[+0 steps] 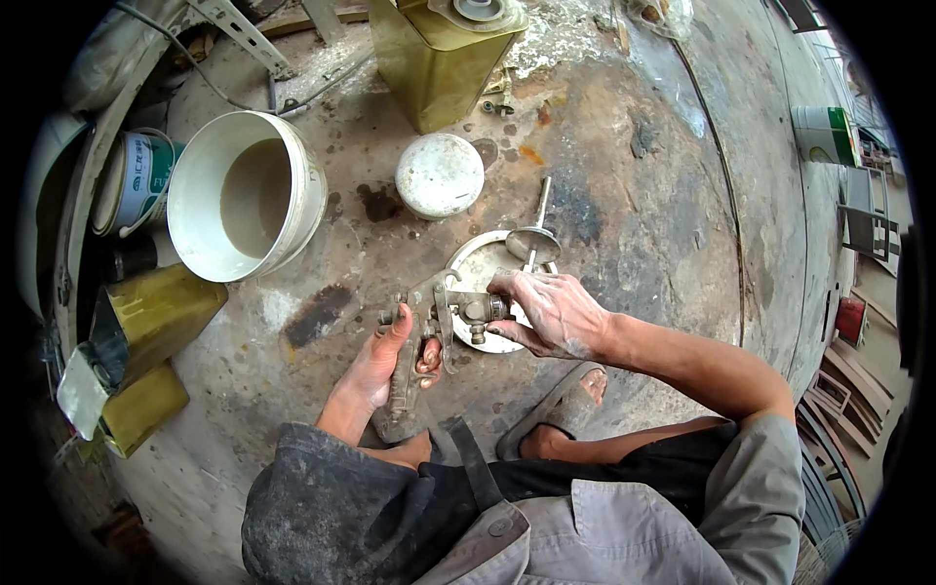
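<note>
The left hand wraps its fingers round a spray gun mid-frame; the right hand, fingers pinching its front, partly hides a white dish. Upper left sits a bucket.

the right hand hid one end of the metal spray gun, and the left hand covered part of its handle. the round white dish was partly blocked by the right hand and the gun. the view's upper edge cut off the tall gold tin; small pieces beside it could not be told.
</note>
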Demonstrator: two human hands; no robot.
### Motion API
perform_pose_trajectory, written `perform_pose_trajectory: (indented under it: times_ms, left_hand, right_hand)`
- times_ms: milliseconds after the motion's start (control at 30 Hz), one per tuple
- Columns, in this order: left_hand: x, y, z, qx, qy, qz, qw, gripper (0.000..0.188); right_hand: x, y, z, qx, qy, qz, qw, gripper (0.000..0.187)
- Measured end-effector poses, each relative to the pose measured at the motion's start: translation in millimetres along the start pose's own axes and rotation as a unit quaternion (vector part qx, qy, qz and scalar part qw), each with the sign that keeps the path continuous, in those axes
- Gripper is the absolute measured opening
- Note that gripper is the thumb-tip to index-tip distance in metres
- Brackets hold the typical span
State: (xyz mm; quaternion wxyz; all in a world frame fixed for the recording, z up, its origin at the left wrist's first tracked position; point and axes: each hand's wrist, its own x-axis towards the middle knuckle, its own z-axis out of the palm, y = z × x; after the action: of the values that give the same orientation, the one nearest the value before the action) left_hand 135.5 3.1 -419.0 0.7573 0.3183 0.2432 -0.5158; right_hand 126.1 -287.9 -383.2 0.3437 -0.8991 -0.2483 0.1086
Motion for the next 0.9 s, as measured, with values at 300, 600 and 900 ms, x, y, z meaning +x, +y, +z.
perform_pose_trajectory:
  times_ms: [300,600,900]
  left_hand:
    - [-1.7,0.2,9.0,0.036,0.036,0.025,0.998,0.047]
    - [-3.3,3.3,0.6,0.201,0.085,0.155,0.963,0.040]
    - [-7.2,7.6,19.5,0.089,0.081,0.129,0.984,0.034]
  right_hand:
    - [-2.7,-14.4,9.6,0.127,-0.016,0.147,0.981,0.031]
    - [22.8,-35.1,-19.7,0.455,-0.155,0.383,0.789,0.059]
    - [8.3,-18.7,-10.6,0.387,-0.162,0.366,0.831,0.067]
